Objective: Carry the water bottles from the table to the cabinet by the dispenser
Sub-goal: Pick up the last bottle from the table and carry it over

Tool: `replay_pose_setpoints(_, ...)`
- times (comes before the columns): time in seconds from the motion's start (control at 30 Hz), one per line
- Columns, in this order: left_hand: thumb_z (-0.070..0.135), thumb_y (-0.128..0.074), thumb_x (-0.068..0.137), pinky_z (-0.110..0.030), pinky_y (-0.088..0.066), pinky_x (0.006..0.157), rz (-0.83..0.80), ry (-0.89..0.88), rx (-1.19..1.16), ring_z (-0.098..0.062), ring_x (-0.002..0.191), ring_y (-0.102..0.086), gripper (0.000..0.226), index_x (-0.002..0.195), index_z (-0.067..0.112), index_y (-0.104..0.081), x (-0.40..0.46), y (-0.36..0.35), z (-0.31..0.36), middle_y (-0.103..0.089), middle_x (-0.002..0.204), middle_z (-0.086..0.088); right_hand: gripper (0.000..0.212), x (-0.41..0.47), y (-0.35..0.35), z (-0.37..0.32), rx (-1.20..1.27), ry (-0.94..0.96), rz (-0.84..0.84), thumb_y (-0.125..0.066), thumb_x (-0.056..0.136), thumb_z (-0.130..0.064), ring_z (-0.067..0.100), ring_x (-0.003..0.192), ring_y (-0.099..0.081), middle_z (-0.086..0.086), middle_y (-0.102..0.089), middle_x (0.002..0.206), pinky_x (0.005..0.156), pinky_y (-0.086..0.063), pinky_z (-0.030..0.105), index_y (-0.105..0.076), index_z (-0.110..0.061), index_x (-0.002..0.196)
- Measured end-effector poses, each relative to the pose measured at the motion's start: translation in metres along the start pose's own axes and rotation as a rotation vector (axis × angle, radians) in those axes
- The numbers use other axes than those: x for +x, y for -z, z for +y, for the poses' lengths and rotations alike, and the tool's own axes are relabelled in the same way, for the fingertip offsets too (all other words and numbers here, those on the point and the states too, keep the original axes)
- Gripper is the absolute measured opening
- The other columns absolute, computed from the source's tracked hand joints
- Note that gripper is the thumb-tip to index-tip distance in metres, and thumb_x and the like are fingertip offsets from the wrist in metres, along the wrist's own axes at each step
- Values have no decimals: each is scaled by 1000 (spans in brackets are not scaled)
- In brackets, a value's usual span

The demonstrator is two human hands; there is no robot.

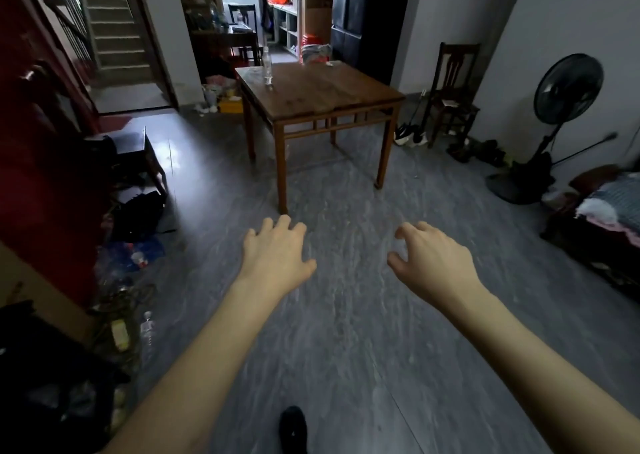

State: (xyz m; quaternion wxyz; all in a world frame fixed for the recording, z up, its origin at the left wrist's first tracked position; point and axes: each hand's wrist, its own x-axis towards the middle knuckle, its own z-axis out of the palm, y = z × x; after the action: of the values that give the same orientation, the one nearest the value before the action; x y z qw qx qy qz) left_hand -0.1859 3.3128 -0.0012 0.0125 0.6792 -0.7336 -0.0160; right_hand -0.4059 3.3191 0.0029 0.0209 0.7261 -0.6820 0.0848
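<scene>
One clear plastic water bottle [267, 66] stands upright near the far left corner of a square wooden table [346, 93] across the room. My left hand [277, 256] and my right hand [431, 259] are stretched out in front of me over the grey floor, well short of the table. Both hold nothing, with fingers spread and loosely bent. Neither the cabinet nor the dispenser is in view.
Clutter, bags and a fallen bottle [148, 329] line the left wall by a red door [41, 163]. A standing fan [554, 121], a wooden chair [453, 90] and shoes sit at the right wall, a bed edge [609, 211] nearer. Open grey floor leads to the table.
</scene>
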Motion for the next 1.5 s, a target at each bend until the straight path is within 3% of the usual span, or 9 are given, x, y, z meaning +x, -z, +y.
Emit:
replay_pose_setpoints(0.4, 48, -58, 91, -47, -38, 102, -12, 18, -5, -30, 133, -40, 56, 140, 23, -46, 210, 7, -54, -41, 145, -5, 38, 228, -34, -42, 2, 78, -28, -54, 93, -38, 28, 110, -58, 6, -57, 122, 73, -45, 37, -51, -17, 125)
replay_pose_setpoints(0.7, 44, -65, 88, -47, -38, 103, -21, -3, -5, -31, 133, -40, 59, 140, 24, -45, 337, 7, -78, -39, 147, -5, 43, 355, -49, -63, 39, 73, -29, -55, 93, -40, 30, 116, -55, 7, -54, 129, 82, -52, 45, -50, -16, 129)
replay_pose_setpoints(1.27, 48, -61, 90, -46, -36, 105, -47, -5, -2, -28, 133, -39, 60, 143, 25, -43, 609, 6, -39, -39, 146, -2, 47, 622, -87, 5, 116, 123, -78, -55, 93, -44, 30, 120, -53, 7, -53, 130, 84, -50, 45, -50, -18, 133)
replay_pose_setpoints(1.5, 49, -58, 92, -45, -40, 101, -25, 71, -13, -27, 131, -42, 56, 142, 26, -45, 702, 25, -61, -42, 143, -1, 45, 735, -99, 8, 161, 219, -127, -56, 93, -45, 28, 122, -52, 5, -52, 133, 83, -51, 44, -50, -21, 131)
